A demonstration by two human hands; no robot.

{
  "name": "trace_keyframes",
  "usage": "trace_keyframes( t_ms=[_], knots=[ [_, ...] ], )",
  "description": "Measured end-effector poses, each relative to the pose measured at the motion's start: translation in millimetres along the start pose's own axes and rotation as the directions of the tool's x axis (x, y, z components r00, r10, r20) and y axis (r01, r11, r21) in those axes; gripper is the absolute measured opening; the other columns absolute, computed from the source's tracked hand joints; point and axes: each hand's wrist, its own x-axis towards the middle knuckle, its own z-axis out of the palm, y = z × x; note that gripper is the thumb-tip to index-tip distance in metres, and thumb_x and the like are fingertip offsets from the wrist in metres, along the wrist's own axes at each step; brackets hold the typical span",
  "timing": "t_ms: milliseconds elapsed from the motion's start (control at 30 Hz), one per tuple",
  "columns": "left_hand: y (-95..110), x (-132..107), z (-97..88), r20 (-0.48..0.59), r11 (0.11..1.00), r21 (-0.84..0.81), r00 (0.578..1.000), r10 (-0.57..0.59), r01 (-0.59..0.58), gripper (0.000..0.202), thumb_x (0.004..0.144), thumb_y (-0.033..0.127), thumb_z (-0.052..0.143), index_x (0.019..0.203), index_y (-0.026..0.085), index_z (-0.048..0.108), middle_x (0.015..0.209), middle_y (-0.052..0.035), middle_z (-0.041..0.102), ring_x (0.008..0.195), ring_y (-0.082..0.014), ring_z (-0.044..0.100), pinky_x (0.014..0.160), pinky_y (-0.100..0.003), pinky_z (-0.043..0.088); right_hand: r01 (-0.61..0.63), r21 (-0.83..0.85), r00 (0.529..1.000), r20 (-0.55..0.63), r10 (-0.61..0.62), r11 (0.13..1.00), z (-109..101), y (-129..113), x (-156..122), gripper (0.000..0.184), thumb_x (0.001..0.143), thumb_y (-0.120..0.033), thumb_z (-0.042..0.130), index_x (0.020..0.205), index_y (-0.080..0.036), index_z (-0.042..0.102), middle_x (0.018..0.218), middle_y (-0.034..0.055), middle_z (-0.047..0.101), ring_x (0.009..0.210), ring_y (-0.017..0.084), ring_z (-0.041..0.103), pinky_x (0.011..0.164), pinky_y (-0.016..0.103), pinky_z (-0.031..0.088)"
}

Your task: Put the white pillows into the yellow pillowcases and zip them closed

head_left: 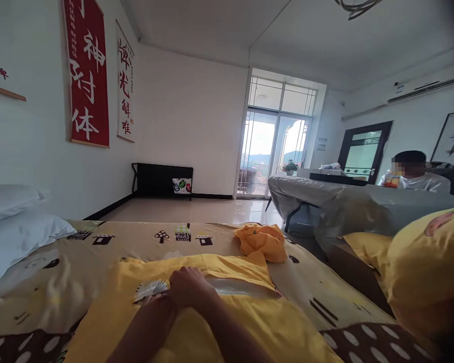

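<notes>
Both hands at the mouth of a yellow pillowcase (227,269) lying mid-bed (98,252).
Right hand (191,288) is fisted on the pillowcase's open edge, with a white pillow (232,287) showing inside. Left hand (159,308) is tucked under the right, so its grip can't be told. A crumpled orange cloth (263,242) lies just beyond.

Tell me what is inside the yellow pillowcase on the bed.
The edge of a white pillow shows at the opening of the yellow pillowcase. The rest is covered by the fabric and the right hand.
</notes>
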Motion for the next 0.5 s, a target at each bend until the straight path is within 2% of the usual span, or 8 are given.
trace_keyframes(
  t_ms=[67,100,200,267,333,433,500],
  knots=[
    [-9,-6,-9.9,0.044,1.0,-0.015,0.999,0.026,-0.025,0.031,0.087,0.026,0.034,0.092,0.026,0.064,0.112,-0.0044,0.066,0.108,-0.0247,0.057,0.098,-0.044,0.028,-0.056,0.072,0.998,-0.018,0.058,0.996,33,-1,16,0.025,0.075,-0.02,0.052,0.091,-0.011,0.07,0.091,0.0181,0.07,0.086,0.03,0.067,0.069,0.037,0.05],
    [-15,-10,-16.1,0.047,1.0,-0.004,0.999,0.008,-0.007,0.03,0.087,0.027,0.034,0.091,0.026,0.064,0.109,-0.0035,0.067,0.106,-0.0245,0.057,0.101,-0.047,0.023,-0.091,0.107,0.994,-0.054,0.097,0.99,50,1,21,0.025,0.076,-0.022,0.052,0.091,-0.012,0.07,0.093,0.0174,0.07,0.089,0.03,0.066,0.072,0.037,0.05],
    [-32,-18,-35.9,-0.046,0.996,0.027,0.995,-0.086,0.087,0.033,0.089,0.033,0.031,0.086,0.025,0.063,0.091,-0.002,0.068,0.092,-0.021,0.061,0.1,-0.046,0.023,-0.152,0.207,0.974,-0.133,0.181,0.966,85,10,27,0.025,0.08,-0.026,0.049,0.084,-0.016,0.071,0.092,0.0135,0.071,0.089,0.027,0.066,0.074,0.035,0.049],
    [-39,-18,-44.2,-0.129,0.985,0.056,0.98,-0.153,0.161,0.034,0.089,0.035,0.03,0.086,0.025,0.062,0.093,-0.0032,0.068,0.093,-0.0209,0.06,0.095,-0.042,0.029,-0.153,0.241,0.967,-0.165,0.196,0.958,89,13,25,0.026,0.082,-0.026,0.046,0.08,-0.019,0.072,0.087,0.0113,0.072,0.085,0.025,0.066,0.072,0.032,0.048],
    [-44,-13,-43.6,-0.157,0.972,0.09,0.967,-0.199,0.215,0.032,0.088,0.033,0.032,0.092,0.024,0.062,0.102,-0.0052,0.066,0.1,-0.0214,0.057,0.093,-0.04,0.032,-0.143,0.235,0.963,-0.193,0.191,0.961,83,13,21,0.026,0.082,-0.026,0.047,0.078,-0.02,0.072,0.084,0.0111,0.072,0.082,0.024,0.066,0.072,0.031,0.046],
    [-52,1,-27.8,-0.076,0.939,0.174,0.954,-0.289,0.298,0.036,0.08,0.023,0.039,0.111,0.022,0.057,0.121,-0.0103,0.059,0.115,-0.0248,0.051,0.097,-0.046,0.028,-0.099,0.209,0.971,-0.196,0.14,0.973,69,5,13,0.02,0.078,-0.023,0.05,0.076,-0.018,0.07,0.083,0.0114,0.072,0.077,0.023,0.066,0.072,0.031,0.044],
    [-56,9,-16.0,-0.038,0.911,0.23,0.939,-0.342,0.341,0.046,0.074,0.019,0.041,0.118,0.019,0.053,0.127,-0.0141,0.054,0.12,-0.0276,0.047,0.098,-0.05,0.027,0.031,0.247,0.974,-0.226,0.027,0.968,63,-1,8,0.017,0.076,-0.02,0.052,0.082,-0.02,0.068,0.086,0.0072,0.072,0.079,0.021,0.065,0.074,0.029,0.042]
  ],
)
